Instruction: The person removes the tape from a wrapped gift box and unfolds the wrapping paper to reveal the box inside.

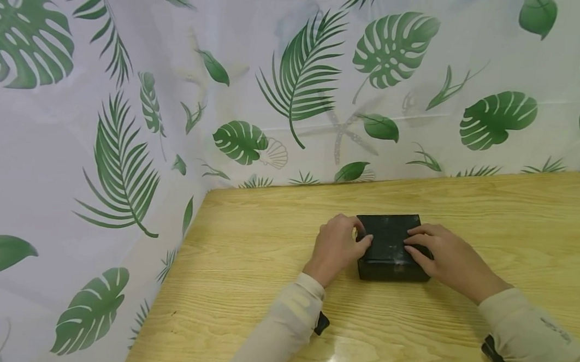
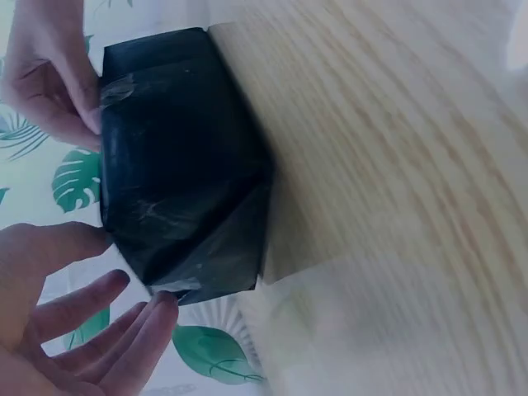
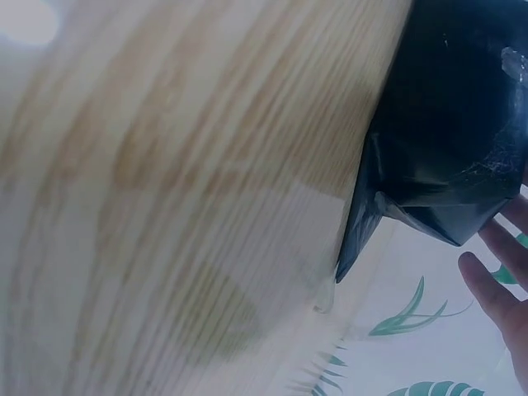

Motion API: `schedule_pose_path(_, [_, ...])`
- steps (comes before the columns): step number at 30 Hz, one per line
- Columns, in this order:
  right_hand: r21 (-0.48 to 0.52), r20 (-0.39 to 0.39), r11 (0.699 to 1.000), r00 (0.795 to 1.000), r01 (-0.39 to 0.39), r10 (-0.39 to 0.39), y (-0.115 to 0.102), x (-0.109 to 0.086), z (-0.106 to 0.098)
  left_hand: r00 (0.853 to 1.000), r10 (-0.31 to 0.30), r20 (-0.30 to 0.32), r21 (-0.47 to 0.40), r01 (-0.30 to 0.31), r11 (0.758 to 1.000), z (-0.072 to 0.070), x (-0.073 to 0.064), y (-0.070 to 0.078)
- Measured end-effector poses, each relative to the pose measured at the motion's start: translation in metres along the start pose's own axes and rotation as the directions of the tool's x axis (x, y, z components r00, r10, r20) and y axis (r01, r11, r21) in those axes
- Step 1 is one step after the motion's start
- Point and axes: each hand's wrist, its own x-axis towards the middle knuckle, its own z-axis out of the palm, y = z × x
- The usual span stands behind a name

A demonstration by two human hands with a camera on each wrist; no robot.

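The left hand [image 1: 334,246] rests at the left end of a black-wrapped box [image 1: 388,235], its fingers spread and loosely bent, thumb on the top and fingertips touching the end edge. The right hand [image 1: 447,257] lies at the opposite end, fingers apart and slightly bent, fingertips on the top near the right edge. The box sits between the two hands, flat on a wood-grain table [image 1: 237,255]; its wrapping is folded at the ends, and a pointed fold juts out in the right wrist view. Pale sleeves [image 1: 282,323] cover both forearms, with a black device [image 1: 321,323] at the left wrist. Behind the table hangs a white leaf-print sheet [image 1: 248,31].
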Motion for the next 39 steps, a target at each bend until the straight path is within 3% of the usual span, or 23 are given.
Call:
schedule_pose_path(3, [0.007,-0.011,1.0,1.0,-0.003,0.003,-0.0009,0.0,-0.0002,1.0,-0.006,-0.017,0.039,0.007,0.999,0.0048,0.0022,0.0019])
schedule_pose_path(12, [0.038,-0.01,0.999,0.999,-0.038,0.038,-0.0026,-0.0009,-0.0019,0.996,0.064,-0.065,0.076,-0.059,0.995,0.0081,0.0045,-0.0002])
schedule_pose_path(20, [0.036,0.01,0.998,0.999,-0.051,0.051,-0.0017,-0.0009,-0.0012,0.999,0.017,-0.05,0.081,-0.013,0.997,0.0068,0.0055,0.0016])
schedule_pose_path(31, [0.04,0.012,0.998,0.998,-0.055,0.054,-0.0012,-0.0002,-0.0004,0.996,0.051,-0.077,0.088,-0.045,0.995,0.0087,0.0077,0.0003])
schedule_pose_path(39, [0.041,0.013,0.998,0.998,-0.057,0.057,-0.0007,-0.0016,-0.0002,0.999,0.029,-0.039,0.08,-0.026,0.996,0.0096,0.0072,0.0026])
